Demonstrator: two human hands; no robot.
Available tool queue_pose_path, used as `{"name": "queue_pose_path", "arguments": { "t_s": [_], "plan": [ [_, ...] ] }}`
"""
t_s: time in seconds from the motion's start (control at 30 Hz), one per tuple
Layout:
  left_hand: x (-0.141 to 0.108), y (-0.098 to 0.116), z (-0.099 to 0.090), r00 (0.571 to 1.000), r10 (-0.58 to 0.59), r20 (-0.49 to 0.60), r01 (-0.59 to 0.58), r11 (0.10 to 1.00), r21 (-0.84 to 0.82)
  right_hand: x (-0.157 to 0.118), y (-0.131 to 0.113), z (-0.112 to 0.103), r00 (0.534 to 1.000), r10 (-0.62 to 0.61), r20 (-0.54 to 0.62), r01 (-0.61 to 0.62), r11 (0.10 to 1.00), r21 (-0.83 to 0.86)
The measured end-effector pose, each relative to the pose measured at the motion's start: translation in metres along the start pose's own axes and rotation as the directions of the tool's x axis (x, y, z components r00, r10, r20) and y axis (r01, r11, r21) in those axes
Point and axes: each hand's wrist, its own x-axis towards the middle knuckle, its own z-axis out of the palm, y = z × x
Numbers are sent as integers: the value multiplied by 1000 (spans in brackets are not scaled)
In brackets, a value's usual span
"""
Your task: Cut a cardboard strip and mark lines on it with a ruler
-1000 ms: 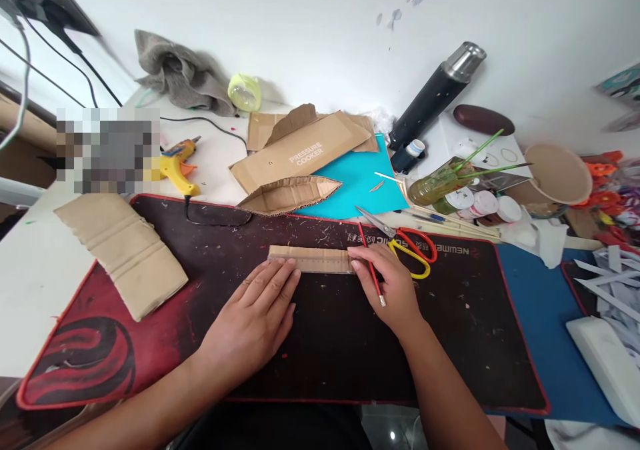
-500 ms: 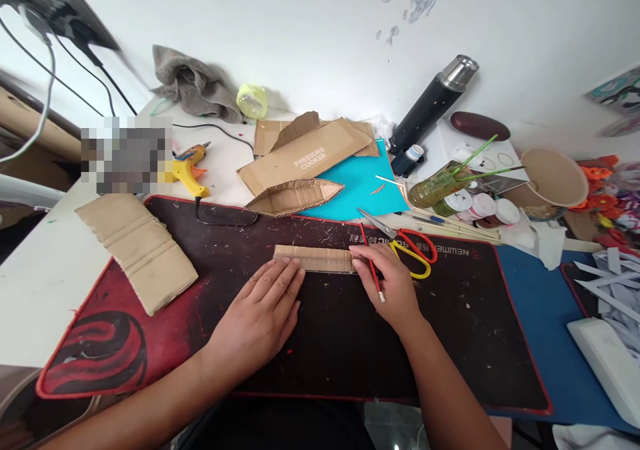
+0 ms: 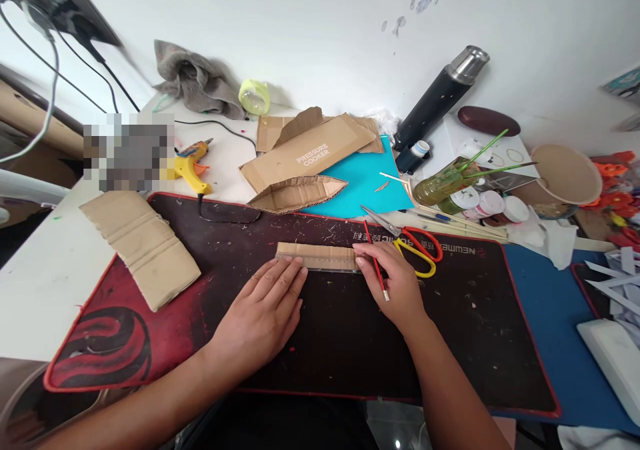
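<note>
A small rectangular cardboard strip (image 3: 315, 249) lies on the dark desk mat, with a clear ruler (image 3: 331, 263) along its near part. My left hand (image 3: 263, 307) rests flat over the ruler's left end, fingers stretched out. At the right end, the fingertips of my right hand (image 3: 400, 290) touch the ruler and strip. That hand also holds a red pencil (image 3: 377, 263), its eraser end toward me. Scissors (image 3: 384, 222) with red and yellow handles lie just beyond my right hand. Farther back sits a boat-shaped cardboard piece (image 3: 300, 195) with raised sides.
A folded cardboard piece (image 3: 145, 250) lies left on the mat (image 3: 320, 350). Behind are a yellow glue gun (image 3: 193, 170), printed cardboard (image 3: 310, 150) and a blue sheet (image 3: 360, 183). A black flask (image 3: 435, 107), a green jar (image 3: 433, 187) and paint pots stand at right.
The whole view has shifted slightly, so things appear a little farther right and up. Both hands keep their places on the ruler and strip.
</note>
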Motion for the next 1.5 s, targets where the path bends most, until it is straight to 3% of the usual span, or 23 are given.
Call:
{"name": "queue_pose_path", "arguments": {
  "t_s": [1.07,1.33,1.5],
  "plan": [
    [1,0,0,1000,17,1,-17,1000,25,0,0,0,1000,5,-14,-5,1000,28],
    [0,-1,0,1000,18,-3,-18,1000,20,-1,-4,-2,998,6,-69,-1,998,66],
    [0,0,1,1000,3,-21,-2,1000,6,-1,-14,-7,988,85,-126,-66,987,146]
  ]
}}
